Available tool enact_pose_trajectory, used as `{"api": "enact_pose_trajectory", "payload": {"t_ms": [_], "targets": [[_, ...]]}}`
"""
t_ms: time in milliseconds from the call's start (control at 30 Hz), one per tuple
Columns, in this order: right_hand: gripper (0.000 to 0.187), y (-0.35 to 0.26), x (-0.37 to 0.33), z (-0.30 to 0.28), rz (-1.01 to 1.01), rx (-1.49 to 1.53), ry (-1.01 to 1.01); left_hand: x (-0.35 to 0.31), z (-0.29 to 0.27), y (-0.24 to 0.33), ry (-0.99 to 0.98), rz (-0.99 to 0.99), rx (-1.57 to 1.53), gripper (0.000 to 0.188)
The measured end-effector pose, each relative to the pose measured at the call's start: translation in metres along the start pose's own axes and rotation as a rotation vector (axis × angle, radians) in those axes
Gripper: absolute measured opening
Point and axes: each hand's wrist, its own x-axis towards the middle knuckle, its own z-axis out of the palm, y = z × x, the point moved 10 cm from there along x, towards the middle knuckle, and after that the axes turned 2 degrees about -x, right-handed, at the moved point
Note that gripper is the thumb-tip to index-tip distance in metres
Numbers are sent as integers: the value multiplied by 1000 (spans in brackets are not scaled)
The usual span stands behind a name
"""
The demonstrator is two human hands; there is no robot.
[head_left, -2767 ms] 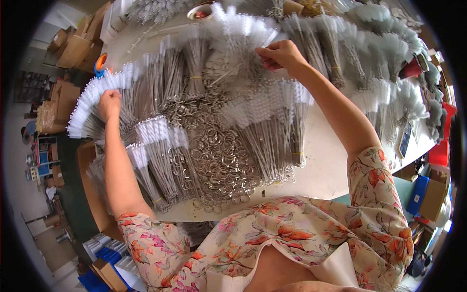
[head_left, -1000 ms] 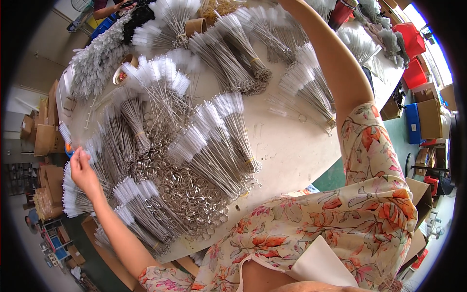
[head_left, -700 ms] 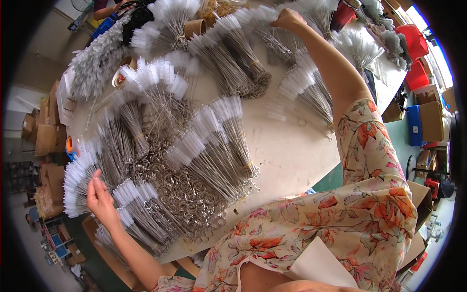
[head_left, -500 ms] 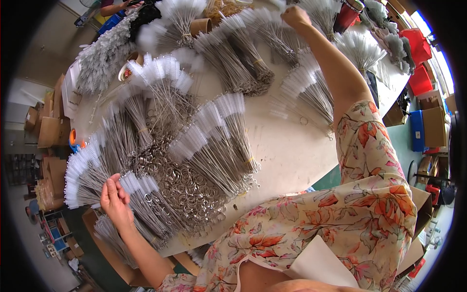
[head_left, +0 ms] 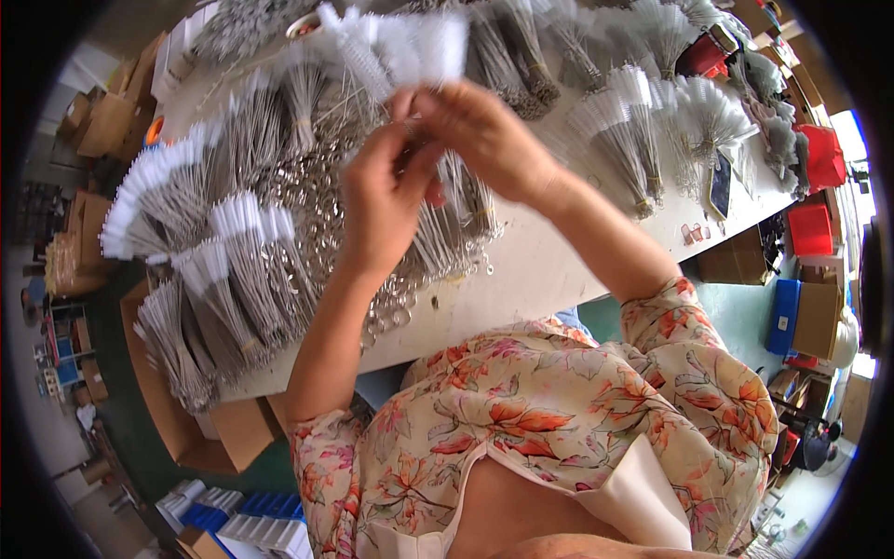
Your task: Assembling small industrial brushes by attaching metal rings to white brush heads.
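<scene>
My left hand [head_left: 383, 196] and my right hand [head_left: 480, 133] meet above the table, fingertips almost together and blurred. Both have curled, closed fingers; what lies between them is hidden. Smeared white bristle heads [head_left: 438, 47] show just beyond the right fingers, and I cannot tell whether they are held. Below my hands lie thin wire-stemmed tube brushes [head_left: 438, 240] with looped ends. A heap of metal rings [head_left: 321, 200] spreads to the left of my left hand.
More brush bundles [head_left: 251, 279] lie along the table's left side, and others [head_left: 626, 140] on the right. A dark red container [head_left: 705, 54] stands at the far right. A cardboard box [head_left: 200, 433] sits below the left table edge. Red bins [head_left: 819, 156] are at the right.
My right hand has come back from the far bundles to the middle. The left has moved right from the left-hand brushes to meet it. The view has shifted nearer.
</scene>
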Motion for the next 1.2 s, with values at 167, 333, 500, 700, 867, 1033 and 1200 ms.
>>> {"api": "enact_pose_trajectory", "payload": {"t_ms": [167,333,500,700,867,1033,1200], "targets": [[30,-7,-37,-5,-310,-210,132,-35,-28,22,244,464,242,10],[24,95,-68,-5,266,528,176,-82,15,21,2,445,198,21],[19,94,-78,-18,186,818,159,-113,37,10,21,514,421,27],[15,40,-112,-55,321,-1371,-334,-138,25,-25,-103,339,325,22],[6,105,-135,-46,238,-2012,-445,-139,22,-43,-172,76,199,23],[13,100,-134,25,438,-706,-460,-146,16,-34,-139,81,136,22],[21,113,-157,54,812,62,-536,-152,13,23,-185,473,217,19]]}}
